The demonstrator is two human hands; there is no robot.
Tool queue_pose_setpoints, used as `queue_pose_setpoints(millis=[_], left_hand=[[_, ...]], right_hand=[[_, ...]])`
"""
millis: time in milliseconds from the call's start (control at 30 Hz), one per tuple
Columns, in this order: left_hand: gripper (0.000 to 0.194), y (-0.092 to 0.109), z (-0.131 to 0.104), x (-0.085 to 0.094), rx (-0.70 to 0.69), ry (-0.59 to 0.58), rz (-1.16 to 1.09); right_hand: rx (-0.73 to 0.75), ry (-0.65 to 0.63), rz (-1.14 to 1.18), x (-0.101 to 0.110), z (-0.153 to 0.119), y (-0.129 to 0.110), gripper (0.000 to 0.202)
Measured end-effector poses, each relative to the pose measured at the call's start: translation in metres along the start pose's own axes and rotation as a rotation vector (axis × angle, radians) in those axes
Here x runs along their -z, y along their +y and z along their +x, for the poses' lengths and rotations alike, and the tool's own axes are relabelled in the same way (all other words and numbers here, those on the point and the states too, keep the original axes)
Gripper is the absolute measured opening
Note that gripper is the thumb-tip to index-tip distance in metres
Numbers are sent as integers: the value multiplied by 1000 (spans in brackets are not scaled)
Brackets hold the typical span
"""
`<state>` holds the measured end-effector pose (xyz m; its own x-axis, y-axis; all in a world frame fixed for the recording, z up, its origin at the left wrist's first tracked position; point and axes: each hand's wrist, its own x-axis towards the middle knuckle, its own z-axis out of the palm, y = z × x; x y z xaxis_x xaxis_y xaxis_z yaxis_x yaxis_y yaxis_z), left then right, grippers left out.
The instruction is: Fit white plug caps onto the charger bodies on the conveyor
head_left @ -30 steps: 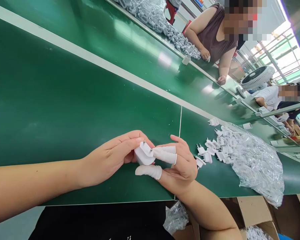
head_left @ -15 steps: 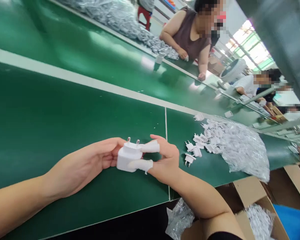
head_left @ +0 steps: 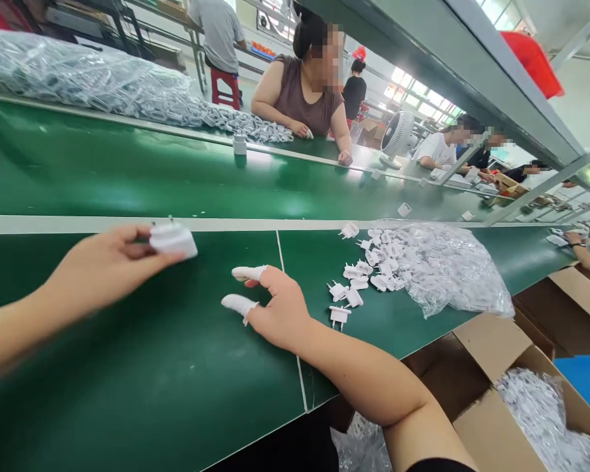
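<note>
Bright windows point(head_left: 425, 99) at back; pale wall point(head_left: 589, 98) at right; red stool point(head_left: 225, 77) beyond glossy green worktop point(head_left: 142, 174)

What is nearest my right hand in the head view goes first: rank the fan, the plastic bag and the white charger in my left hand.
1. White charger: in the left hand, left of the right hand.
2. Plastic bag: on the green table, to the right.
3. Fan: in the background, across the table.

A charger point(head_left: 177, 241) is in the left fingers point(head_left: 157, 264). On the table point(head_left: 187, 367), right of the right fingers point(head_left: 238, 304), plugs point(head_left: 354, 297) lie against a plastic bag point(head_left: 457, 275). An open box point(head_left: 494, 419) stands below.
</note>
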<state>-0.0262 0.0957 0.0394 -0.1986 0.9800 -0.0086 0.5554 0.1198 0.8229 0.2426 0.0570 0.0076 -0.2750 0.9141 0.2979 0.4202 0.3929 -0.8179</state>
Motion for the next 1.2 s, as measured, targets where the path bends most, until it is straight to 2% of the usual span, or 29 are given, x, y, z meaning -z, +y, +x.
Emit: queue_pose_setpoints(millis=[33, 100, 200, 333, 467, 567, 633, 667, 733, 767, 800, 900, 967, 1067, 1200], left_hand=[[54, 5, 21, 4, 61, 116, 78], [46, 13, 55, 9, 59, 208, 112], [40, 12, 86, 14, 18, 315, 126], [29, -5, 101, 17, -5, 396, 129], [36, -9, 99, 15, 10, 449, 84], [66, -3, 75, 5, 9, 454, 48], [85, -1, 41, -6, 13, 399, 23], [88, 0, 20, -11, 19, 352, 8], [77, -1, -28, -21, 33, 239, -40], [67, -1, -52, -23, 17, 147, -84], [62, -2, -74, -25, -31, 12, -162], [50, -3, -119, -28, -164, -218, -279], [42, -7, -131, -30, -275, -255, -324], [30, -12, -134, -34, -412, -237, -327], [22, -14, -135, -36, -454, -285, -265]], right_hand=[[-7, 14, 0, 2, 3, 3, 43], [-2, 36, 4, 5, 7, 8, 34], [42, 60, 16, 7, 8, 11, 24], [172, 62, -5, 6, 3, 11, 18], [222, 65, 4, 6, 1, 6, 15], [95, 34, 162, 8, 4, 1, 13], [-68, -37, 309, 9, 6, -3, 20], [-148, -79, 363, 9, 7, -4, 24], [-249, -141, 410, 7, 4, -5, 25], [-260, -155, 406, 5, 2, -6, 25], [-247, -160, 388, 3, -1, -6, 25], [-111, -153, 272, -4, -11, -7, 26], [0, -153, 178, -7, -17, -7, 28], [130, -155, 70, -8, -21, -8, 39], [250, -151, -94, -8, -25, -13, 61]])
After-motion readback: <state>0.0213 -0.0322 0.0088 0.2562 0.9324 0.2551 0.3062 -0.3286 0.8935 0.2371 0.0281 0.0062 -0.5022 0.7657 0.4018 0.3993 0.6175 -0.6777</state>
